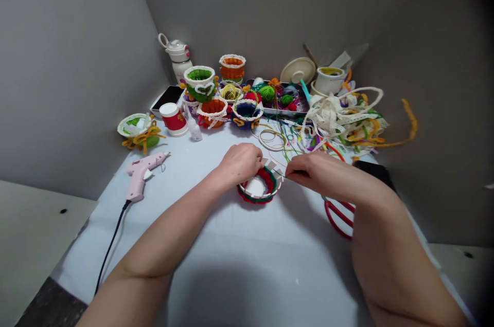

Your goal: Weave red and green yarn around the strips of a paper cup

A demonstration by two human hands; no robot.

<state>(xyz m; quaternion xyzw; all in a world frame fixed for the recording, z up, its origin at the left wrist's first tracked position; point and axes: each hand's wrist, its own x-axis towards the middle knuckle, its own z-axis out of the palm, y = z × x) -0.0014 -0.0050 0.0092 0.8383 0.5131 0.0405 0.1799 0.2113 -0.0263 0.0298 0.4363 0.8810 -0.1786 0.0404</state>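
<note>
Pressing down over the rim of a small round basket wound in red and green yarn (258,189), the left hand (240,164) held it against a white-covered table (193,203), fingers curled and clenched on its far side, apparently to steady it. The basket sat between both hands, directly before the wearer, with pale card strips (270,164) standing at its rim. The right hand (309,173) was just beside the basket, its fingers pinched closed on a fine dark strand (283,175) leading toward the rim; the strand was too thin to trace further. Red-handled scissors (339,219) lay partly under the right forearm, within easy reach of that hand. To the left stood a pale pink hot glue gun (141,175), its black power cord (111,244) running toward the near table edge. Farther on, a tangled heap of cream lace trim (343,121) lay at right, beside a black flat device (374,170). Along the back were grouped a navy-and-white yarn basket (247,113), an orange-and-white yarn basket (213,113), a green-and-white yarn basket (199,83), and a metal tray of coloured yarn balls (283,111). This grouping appeared to keep stock clear of the front working area. A white insulated bottle (180,57) stood against the grey wall (69,59).
</note>
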